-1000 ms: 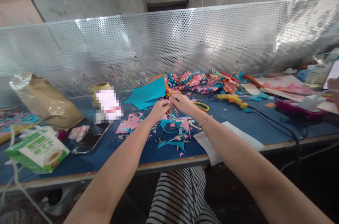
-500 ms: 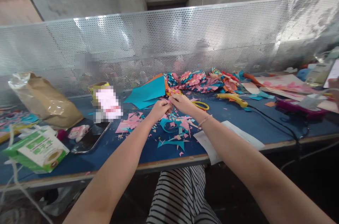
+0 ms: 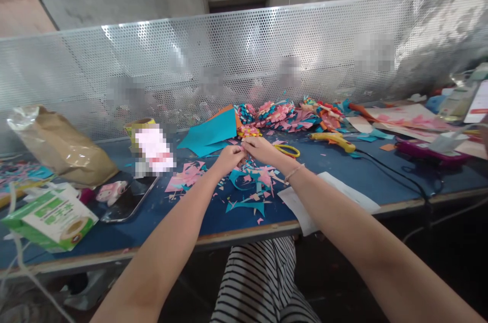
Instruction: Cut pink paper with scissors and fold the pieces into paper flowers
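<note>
Both arms reach out over the blue table [image 3: 343,170]. My left hand [image 3: 227,158] and my right hand [image 3: 261,149] meet fingertip to fingertip, each pinched on a small pink paper piece [image 3: 241,149] between them. Under the hands lies a scatter of pink and teal paper scraps [image 3: 249,185]. Yellow-handled scissors [image 3: 286,150] lie just right of my right hand. A teal paper sheet [image 3: 210,134] lies just beyond my left hand.
A pile of colourful folded paper pieces [image 3: 285,115] sits at the back. A yellow glue gun [image 3: 333,141] with a black cord lies to the right. A phone [image 3: 127,200], a green carton [image 3: 49,217] and a brown bag [image 3: 61,147] lie left. A perforated metal screen [image 3: 244,58] backs the table.
The hands stay pinched together at the same spot; only the view has shifted slightly.
</note>
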Tool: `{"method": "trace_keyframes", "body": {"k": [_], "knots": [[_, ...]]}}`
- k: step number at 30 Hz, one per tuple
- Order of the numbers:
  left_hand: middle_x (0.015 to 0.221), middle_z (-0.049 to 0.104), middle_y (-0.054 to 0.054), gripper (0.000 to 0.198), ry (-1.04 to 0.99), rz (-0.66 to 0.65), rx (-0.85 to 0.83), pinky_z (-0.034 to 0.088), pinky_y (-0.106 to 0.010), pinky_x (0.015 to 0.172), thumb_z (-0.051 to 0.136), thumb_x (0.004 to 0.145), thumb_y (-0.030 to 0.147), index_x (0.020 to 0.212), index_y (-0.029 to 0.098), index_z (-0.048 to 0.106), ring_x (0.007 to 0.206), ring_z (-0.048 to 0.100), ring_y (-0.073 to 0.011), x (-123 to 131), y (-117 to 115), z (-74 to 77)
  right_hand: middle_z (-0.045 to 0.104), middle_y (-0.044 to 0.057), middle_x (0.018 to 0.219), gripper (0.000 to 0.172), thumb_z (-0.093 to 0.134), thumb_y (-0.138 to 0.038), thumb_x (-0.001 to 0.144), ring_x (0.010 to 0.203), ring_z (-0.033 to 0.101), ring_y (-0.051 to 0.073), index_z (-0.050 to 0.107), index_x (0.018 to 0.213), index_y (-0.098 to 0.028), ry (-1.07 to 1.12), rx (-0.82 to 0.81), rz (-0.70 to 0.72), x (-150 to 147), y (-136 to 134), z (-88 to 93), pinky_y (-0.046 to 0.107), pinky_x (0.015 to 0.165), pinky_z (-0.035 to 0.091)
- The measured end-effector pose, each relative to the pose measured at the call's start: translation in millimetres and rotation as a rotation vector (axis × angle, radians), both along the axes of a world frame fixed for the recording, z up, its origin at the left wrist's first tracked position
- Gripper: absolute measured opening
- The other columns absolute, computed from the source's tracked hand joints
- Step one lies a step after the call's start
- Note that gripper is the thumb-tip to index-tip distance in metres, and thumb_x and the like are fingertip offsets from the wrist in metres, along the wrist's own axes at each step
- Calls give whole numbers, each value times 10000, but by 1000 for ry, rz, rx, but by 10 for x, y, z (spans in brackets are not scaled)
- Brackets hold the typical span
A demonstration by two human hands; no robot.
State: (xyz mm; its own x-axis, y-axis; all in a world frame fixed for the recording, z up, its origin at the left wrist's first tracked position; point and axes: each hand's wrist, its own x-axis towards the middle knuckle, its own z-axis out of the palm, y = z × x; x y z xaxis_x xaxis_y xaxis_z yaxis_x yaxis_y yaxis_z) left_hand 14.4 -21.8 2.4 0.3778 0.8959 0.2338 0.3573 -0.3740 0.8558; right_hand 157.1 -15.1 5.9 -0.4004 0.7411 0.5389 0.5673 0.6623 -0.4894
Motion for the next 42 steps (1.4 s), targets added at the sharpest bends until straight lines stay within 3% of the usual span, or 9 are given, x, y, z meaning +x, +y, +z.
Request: {"method": "trace_keyframes", "body": {"k": [10,16,26,31,38,42], "knots": [[440,525,12,175,-49,3,-28,360,-205,455,486,720,158,557,126,544,393,472,-80,6,2,-4,464,-17,514,300,339,-238,859,539,434,97,422,578,-177,25,-50,-9,2,-52,30,223,551,294],[477,542,4,226,-75,-13,-20,350,-210,450,517,755,253,565,131,526,411,475,-80,-12,24,-11,473,-24,502,304,344,-281,860,525,451,90,410,581,-179,89,-77,-11,5,-28,19,214,551,313],[469,541,9,223,-132,17,2,338,-212,447,550,731,276,564,128,555,408,458,-73,-3,39,-9,448,-41,465,307,319,-370,861,453,439,91,406,628,-189,291,-129,41,26,81,-72,221,502,328],[445,528,10,242,-222,50,-27,335,-218,436,583,706,324,556,134,571,393,446,-75,1,30,2,417,-53,447,243,346,-315,837,432,418,88,411,639,-191,312,-171,105,30,93,-82,220,481,323],[519,560,1,287,-345,62,-71,386,-224,491,665,643,390,576,133,556,439,466,-74,19,-18,40,432,-41,497,167,352,-246,797,498,442,106,424,656,-192,267,-110,59,32,84,-75,229,523,336],[569,609,-32,292,-490,40,-211,432,-253,544,595,712,411,640,133,547,472,525,-105,35,-30,67,451,-18,581,150,353,-208,787,608,461,118,437,664,-187,244,-5,11,35,65,-43,232,586,343]]}}
